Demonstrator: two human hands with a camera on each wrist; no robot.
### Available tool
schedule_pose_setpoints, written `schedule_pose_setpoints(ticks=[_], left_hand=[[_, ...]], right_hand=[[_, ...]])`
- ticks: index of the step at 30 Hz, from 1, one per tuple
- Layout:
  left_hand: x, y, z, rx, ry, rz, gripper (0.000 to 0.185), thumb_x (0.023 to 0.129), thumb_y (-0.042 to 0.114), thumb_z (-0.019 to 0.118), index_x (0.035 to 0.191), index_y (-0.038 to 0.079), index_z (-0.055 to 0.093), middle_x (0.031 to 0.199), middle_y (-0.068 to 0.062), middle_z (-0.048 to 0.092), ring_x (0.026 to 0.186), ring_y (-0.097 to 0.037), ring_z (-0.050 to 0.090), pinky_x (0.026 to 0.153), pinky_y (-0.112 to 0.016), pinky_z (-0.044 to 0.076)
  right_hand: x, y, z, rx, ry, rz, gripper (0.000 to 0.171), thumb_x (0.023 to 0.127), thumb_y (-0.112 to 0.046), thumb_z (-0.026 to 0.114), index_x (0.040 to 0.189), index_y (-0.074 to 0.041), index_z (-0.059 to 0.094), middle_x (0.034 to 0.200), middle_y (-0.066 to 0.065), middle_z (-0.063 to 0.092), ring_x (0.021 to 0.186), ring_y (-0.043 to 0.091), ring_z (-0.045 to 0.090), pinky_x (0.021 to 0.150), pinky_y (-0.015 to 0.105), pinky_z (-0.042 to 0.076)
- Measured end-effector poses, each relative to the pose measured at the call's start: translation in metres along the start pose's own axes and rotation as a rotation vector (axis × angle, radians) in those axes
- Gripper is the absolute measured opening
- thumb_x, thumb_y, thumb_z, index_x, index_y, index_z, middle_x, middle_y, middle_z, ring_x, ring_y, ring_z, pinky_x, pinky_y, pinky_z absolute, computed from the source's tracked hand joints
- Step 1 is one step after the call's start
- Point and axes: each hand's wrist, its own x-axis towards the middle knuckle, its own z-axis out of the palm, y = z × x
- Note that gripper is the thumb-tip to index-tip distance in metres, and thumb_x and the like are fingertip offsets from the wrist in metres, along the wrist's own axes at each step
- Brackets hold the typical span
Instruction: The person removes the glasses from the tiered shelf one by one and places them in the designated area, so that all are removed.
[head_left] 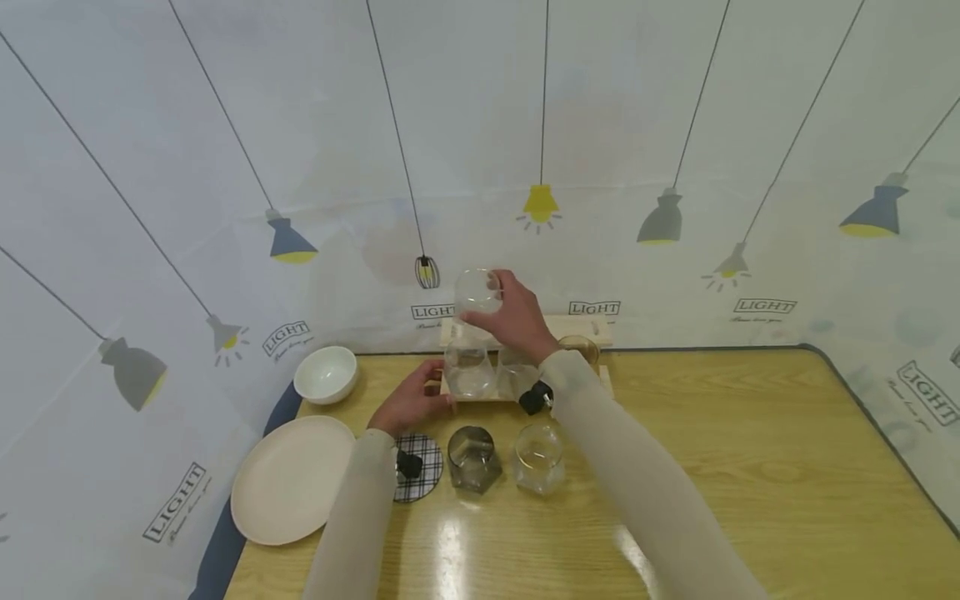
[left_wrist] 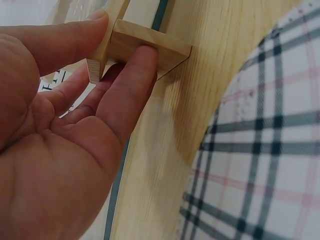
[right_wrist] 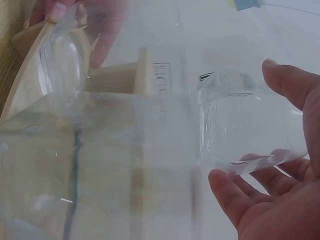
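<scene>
My right hand (head_left: 521, 315) holds a clear drinking glass (head_left: 476, 287) by its side, raised over the left part of a two-tier wooden rack (head_left: 600, 328). Thumb and fingers lie on opposite sides of that glass in the right wrist view. At the rack's left end, my left hand (head_left: 411, 398) grips the wooden frame (left_wrist: 150, 37), thumb on the front strip and fingers behind and under it. Along the lower tier stand a clear glass (head_left: 470, 379) and another clear glass (head_left: 516, 377), partly behind the right wrist. An amber-tinted glass (head_left: 583, 350) is at the right.
In front of the rack stand a smoky grey glass (head_left: 474, 458) and a clear faceted glass (head_left: 538, 460). A plaid round coaster (head_left: 426, 477) lies beside them under the left wrist. Further left are a beige plate (head_left: 292, 483) and a white bowl (head_left: 326, 375). A printed curtain (head_left: 480, 125) hangs behind the table.
</scene>
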Motion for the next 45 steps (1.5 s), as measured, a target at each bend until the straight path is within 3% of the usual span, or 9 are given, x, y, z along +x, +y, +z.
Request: schedule_pose_setpoints(ticks=[5,15,18,20,24,29,36,42,45], left_hand=[[0.000,0.001,0.001,0.015,-0.001,0.000,0.067,0.098,0.015,0.075,0.156,0.020,0.043,0.151,-0.016,0.053,0.141,-0.043,0.055,0.117,-0.054,0.048],[0.001,0.000,-0.001,0.019,-0.010,0.019,0.067,0.099,0.015,0.074,0.157,0.016,0.041,0.152,-0.018,0.053,0.140,-0.043,0.056,0.116,-0.054,0.049],[0.002,-0.003,-0.002,0.030,-0.011,0.025,0.067,0.099,0.016,0.074,0.157,0.016,0.041,0.152,-0.018,0.053,0.140,-0.043,0.056,0.115,-0.054,0.050],[0.003,-0.003,-0.002,0.033,-0.013,0.027,0.067,0.099,0.016,0.074,0.157,0.016,0.041,0.152,-0.018,0.052,0.140,-0.043,0.056,0.115,-0.054,0.050],[0.002,-0.001,-0.001,0.027,-0.013,0.019,0.066,0.099,0.014,0.074,0.156,0.017,0.041,0.151,-0.018,0.052,0.140,-0.043,0.056,0.115,-0.054,0.050],[-0.001,0.001,0.001,0.025,-0.008,0.012,0.066,0.099,0.014,0.074,0.156,0.018,0.041,0.151,-0.017,0.052,0.140,-0.042,0.056,0.114,-0.053,0.051],[0.001,0.000,0.001,0.018,0.003,0.008,0.067,0.099,0.013,0.074,0.157,0.019,0.041,0.152,-0.016,0.052,0.139,-0.041,0.057,0.116,-0.053,0.050],[0.001,-0.001,0.000,0.002,-0.015,0.018,0.066,0.099,0.012,0.074,0.156,0.019,0.042,0.151,-0.017,0.053,0.139,-0.042,0.057,0.114,-0.052,0.051],[0.001,-0.001,-0.001,0.003,-0.020,0.015,0.066,0.099,0.013,0.074,0.156,0.019,0.042,0.152,-0.017,0.052,0.140,-0.042,0.056,0.115,-0.053,0.050]], right_hand=[[-0.025,-0.007,-0.021,0.016,0.015,-0.018,0.088,0.084,-0.054,0.087,0.155,-0.022,0.046,0.149,0.005,0.059,0.136,0.030,0.057,0.102,0.052,0.058],[-0.090,-0.003,-0.058,0.037,0.054,-0.046,0.085,0.083,-0.053,0.088,0.154,-0.026,0.049,0.145,0.005,0.063,0.128,0.031,0.063,0.099,0.054,0.059],[-0.109,0.005,-0.067,0.058,0.056,-0.081,0.083,0.084,-0.043,0.090,0.154,-0.022,0.050,0.144,0.008,0.063,0.123,0.034,0.068,0.098,0.055,0.061],[-0.120,0.010,-0.072,0.073,0.060,-0.106,0.082,0.084,-0.037,0.091,0.153,-0.020,0.051,0.143,0.008,0.063,0.121,0.033,0.070,0.097,0.049,0.062],[-0.140,0.018,-0.082,0.086,0.058,-0.138,0.081,0.082,-0.027,0.093,0.152,-0.020,0.053,0.142,0.006,0.064,0.125,0.028,0.067,0.096,0.042,0.062],[-0.159,0.033,-0.092,0.046,0.048,-0.134,0.078,0.083,-0.024,0.093,0.151,-0.022,0.054,0.141,0.004,0.064,0.129,0.024,0.062,0.093,0.033,0.062],[-0.185,0.059,-0.100,0.011,0.054,-0.121,0.079,0.085,-0.023,0.091,0.153,-0.024,0.052,0.142,0.003,0.063,0.130,0.021,0.059,0.093,0.031,0.062],[-0.205,0.085,-0.101,0.047,0.019,-0.113,0.078,0.085,-0.016,0.091,0.152,-0.023,0.052,0.140,0.004,0.062,0.126,0.003,0.058,0.094,0.027,0.062],[-0.211,0.099,-0.098,0.073,-0.015,-0.100,0.075,0.087,-0.015,0.089,0.152,-0.019,0.051,0.142,0.008,0.060,0.130,0.011,0.060,0.095,0.031,0.063]])
